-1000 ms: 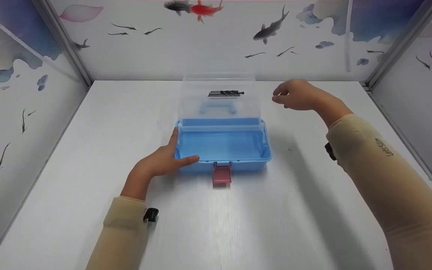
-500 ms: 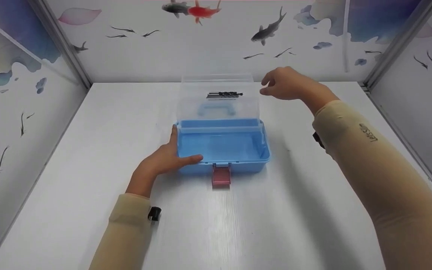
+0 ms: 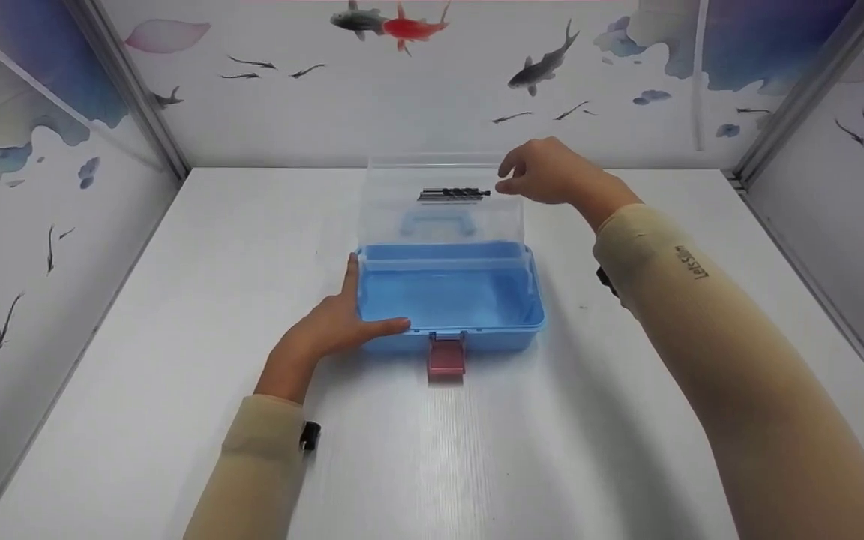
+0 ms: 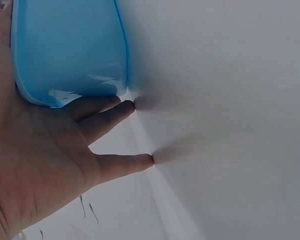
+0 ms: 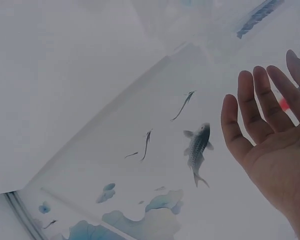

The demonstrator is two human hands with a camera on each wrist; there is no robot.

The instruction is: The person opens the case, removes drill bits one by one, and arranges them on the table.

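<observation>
A blue toolbox point(image 3: 439, 296) stands on the white table, its clear lid point(image 3: 394, 180) swung back. Several dark drill bits point(image 3: 454, 194) lie together at the lid; in the right wrist view their twisted flutes point(image 5: 257, 19) show at the top. My left hand point(image 3: 327, 324) rests on the box's left side, thumb along the front rim. In the left wrist view, my left hand's fingers point(image 4: 112, 167) are straight and spread, with fingertips right at the table. My right hand point(image 3: 544, 171) hovers at the lid's right edge, fingers loosely bent, holding nothing, fingertips close to the drill bits.
A pink latch point(image 3: 446, 358) hangs down at the toolbox's front. Behind the lid shows a light blue handle point(image 3: 438, 219). White panels printed with fish point(image 3: 544, 67) enclose the table point(image 3: 252, 210) at the back and on both sides.
My right hand has moved left from beside the lid to its right edge, close to the drill bits. My left hand stays on the toolbox, its thumb slightly further along the front rim.
</observation>
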